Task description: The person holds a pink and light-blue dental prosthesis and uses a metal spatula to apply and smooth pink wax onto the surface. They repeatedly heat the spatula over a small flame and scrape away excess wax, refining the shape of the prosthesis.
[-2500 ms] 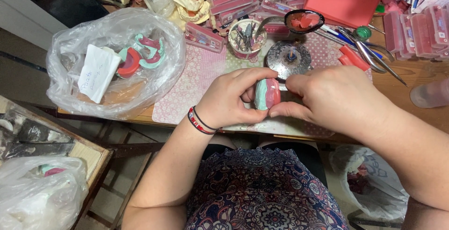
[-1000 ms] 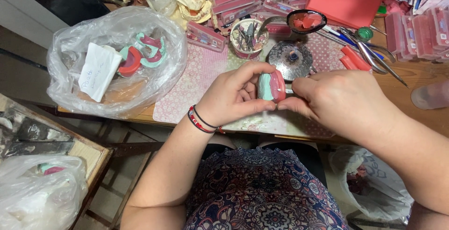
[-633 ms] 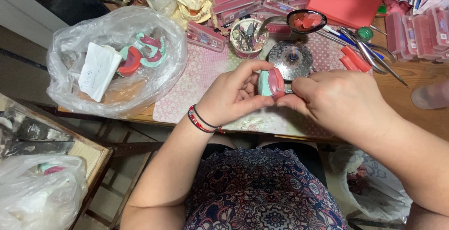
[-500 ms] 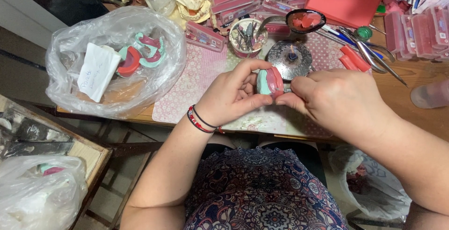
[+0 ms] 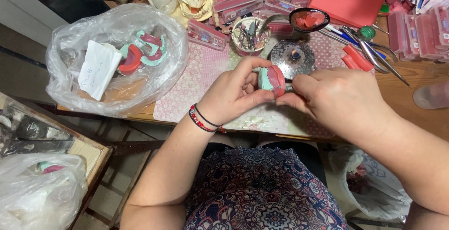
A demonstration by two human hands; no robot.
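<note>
My left hand (image 5: 231, 94) grips a small dental model (image 5: 271, 80), pale green with a red wax rim, just above the patterned mat (image 5: 196, 75). My right hand (image 5: 341, 99) is closed around a thin metal tool whose tip (image 5: 289, 88) touches the model's right side; most of the tool is hidden in the fist. Both hands meet over the desk's front edge. A red and black bead bracelet sits on my left wrist.
A clear plastic bag (image 5: 112, 57) with green and red dental pieces and a paper note lies at the left. A round metal burner (image 5: 292, 57), a cup of instruments (image 5: 250, 33), a spoon with red wax (image 5: 308, 19), pliers (image 5: 374, 52) and pink boxes (image 5: 416, 29) crowd the back.
The model has been turned slightly in my left fingers and shifted a little to the right. Both hands stay in about the same place over the mat.
</note>
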